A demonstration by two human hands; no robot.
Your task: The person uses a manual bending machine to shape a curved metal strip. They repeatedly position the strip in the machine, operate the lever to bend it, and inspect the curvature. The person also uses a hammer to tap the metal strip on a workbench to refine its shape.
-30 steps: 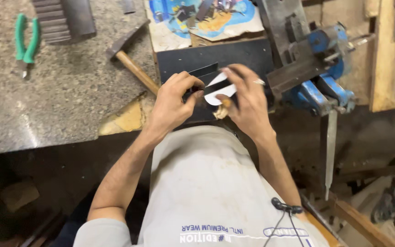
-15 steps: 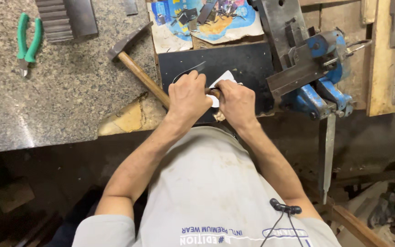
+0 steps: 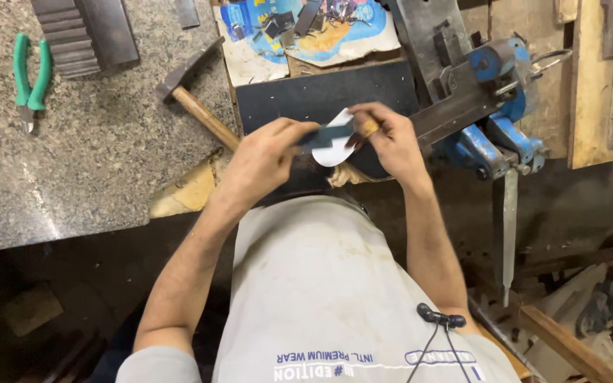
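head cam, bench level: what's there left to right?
green-handled pliers → dark ribbed block → hammer → left hand → white piece held between both hands → right hand → blue vise → wooden board

I stood in a workshop: blue bench vise (image 3: 494,106) upper right, hammer (image 3: 196,92) and green pliers (image 3: 30,78) upper left.
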